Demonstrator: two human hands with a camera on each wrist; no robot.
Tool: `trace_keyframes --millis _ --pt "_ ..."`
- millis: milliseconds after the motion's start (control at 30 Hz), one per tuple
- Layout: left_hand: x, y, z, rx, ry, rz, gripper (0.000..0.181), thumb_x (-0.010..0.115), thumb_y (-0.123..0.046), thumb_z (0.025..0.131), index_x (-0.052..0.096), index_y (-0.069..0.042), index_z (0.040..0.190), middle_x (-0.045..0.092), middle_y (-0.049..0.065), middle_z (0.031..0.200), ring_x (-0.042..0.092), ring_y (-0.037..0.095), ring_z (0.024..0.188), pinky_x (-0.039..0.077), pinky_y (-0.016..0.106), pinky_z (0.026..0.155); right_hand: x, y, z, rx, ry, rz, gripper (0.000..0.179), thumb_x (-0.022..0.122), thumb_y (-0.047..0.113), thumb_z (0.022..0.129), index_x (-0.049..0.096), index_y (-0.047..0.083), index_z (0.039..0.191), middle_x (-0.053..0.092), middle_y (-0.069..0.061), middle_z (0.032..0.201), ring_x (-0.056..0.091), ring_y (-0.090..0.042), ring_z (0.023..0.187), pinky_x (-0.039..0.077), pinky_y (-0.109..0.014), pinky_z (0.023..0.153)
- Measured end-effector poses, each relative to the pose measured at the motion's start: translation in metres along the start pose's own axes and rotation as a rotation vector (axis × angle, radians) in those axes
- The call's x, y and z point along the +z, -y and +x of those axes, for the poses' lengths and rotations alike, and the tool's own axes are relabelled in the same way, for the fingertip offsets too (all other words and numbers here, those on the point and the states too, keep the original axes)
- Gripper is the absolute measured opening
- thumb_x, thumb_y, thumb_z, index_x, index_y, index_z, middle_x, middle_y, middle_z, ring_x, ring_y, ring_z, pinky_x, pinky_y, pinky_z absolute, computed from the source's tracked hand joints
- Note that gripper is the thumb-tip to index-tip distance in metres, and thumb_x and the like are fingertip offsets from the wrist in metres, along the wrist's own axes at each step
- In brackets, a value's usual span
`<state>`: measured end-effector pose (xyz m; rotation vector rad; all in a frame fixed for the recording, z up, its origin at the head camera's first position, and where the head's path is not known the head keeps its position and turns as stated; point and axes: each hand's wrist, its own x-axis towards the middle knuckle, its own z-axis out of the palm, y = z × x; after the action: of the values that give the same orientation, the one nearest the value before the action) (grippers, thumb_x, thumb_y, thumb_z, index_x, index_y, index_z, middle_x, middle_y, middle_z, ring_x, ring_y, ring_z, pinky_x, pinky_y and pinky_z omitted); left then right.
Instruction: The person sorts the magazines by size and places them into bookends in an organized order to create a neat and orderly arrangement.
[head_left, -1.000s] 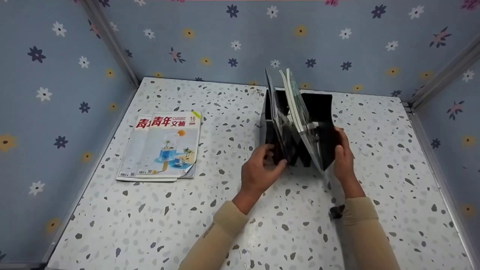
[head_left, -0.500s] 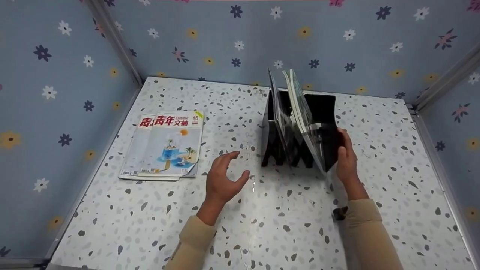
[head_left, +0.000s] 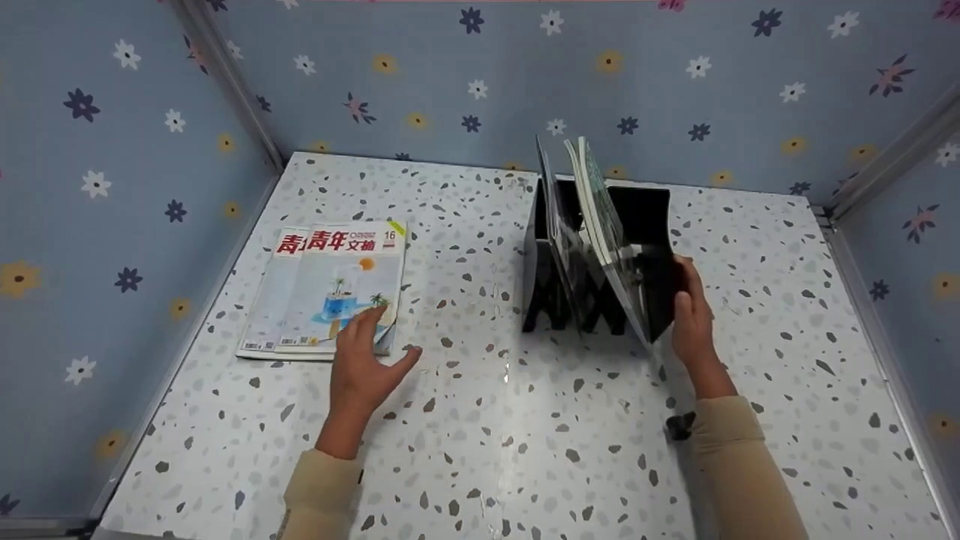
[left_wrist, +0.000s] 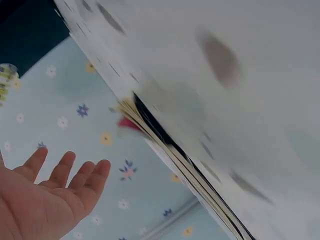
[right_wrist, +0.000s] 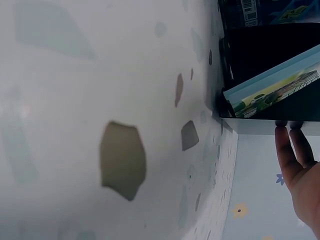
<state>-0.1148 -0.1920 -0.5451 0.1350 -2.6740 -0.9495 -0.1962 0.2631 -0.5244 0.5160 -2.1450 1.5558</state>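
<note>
My left hand (head_left: pixel 361 371) has its fingers spread and holds nothing. In the head view it overlaps the lower right corner of two overlapping magazines (head_left: pixel 330 262) lying flat on the table. In the left wrist view the hand (left_wrist: pixel 55 200) appears apart from the magazines' page edges (left_wrist: pixel 200 187). My right hand (head_left: pixel 694 330) rests against the right outer wall of a black file holder (head_left: pixel 637 206); the right wrist view has its extended fingers (right_wrist: pixel 286 155) touching that wall. Several thin books (head_left: pixel 592 202) lean inside the holder, tilted, in separate slots.
The speckled white table (head_left: pixel 465 420) is bounded by flowered panels (head_left: pixel 510 82) at the back and both sides. A small black object (head_left: pixel 680 426) shows beside the right sleeve. Speckled tabletop lies between the magazines and the holder.
My left hand has let go of the file holder's left side and moved left to the magazines. My right hand stays at the holder's right wall.
</note>
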Motion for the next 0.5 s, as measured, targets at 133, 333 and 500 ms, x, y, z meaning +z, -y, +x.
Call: trace_keyframes --millis 133,333,500 --pt "-0.017 0.023 0.004 -0.139 0.008 0.068 0.079 0.072 -0.049 0.081 0.042 -0.011 0.144 0.043 0.017 0.143 0.039 0.039 0.132 0.037 0.054 0.105 0.001 0.000 -0.001 0.025 0.000 -0.012 0.046 0.034 0.018 0.105 0.032 -0.007 0.143 0.035 -0.027 0.149 0.036 -0.008 0.137 0.027 -0.022 0.111" --pt "-0.040 0.054 0.011 -0.287 0.059 0.124 0.085 0.068 -0.047 0.085 0.031 -0.007 0.150 0.035 0.024 0.147 0.033 0.045 0.132 0.036 0.058 0.103 0.001 0.002 -0.001 0.043 -0.005 -0.041 0.045 0.034 0.017 0.104 0.033 -0.005 0.143 0.036 -0.026 0.149 0.034 -0.010 0.139 0.025 -0.023 0.112" --pt "-0.048 0.070 0.016 -0.416 0.115 0.208 0.102 0.063 -0.065 0.079 0.024 -0.006 0.153 0.032 0.028 0.148 0.031 0.047 0.133 0.034 0.068 0.098 0.000 -0.001 0.001 0.006 -0.003 -0.009 0.044 0.033 0.014 0.104 0.033 -0.006 0.143 0.037 -0.024 0.149 0.037 -0.011 0.137 0.027 -0.023 0.112"
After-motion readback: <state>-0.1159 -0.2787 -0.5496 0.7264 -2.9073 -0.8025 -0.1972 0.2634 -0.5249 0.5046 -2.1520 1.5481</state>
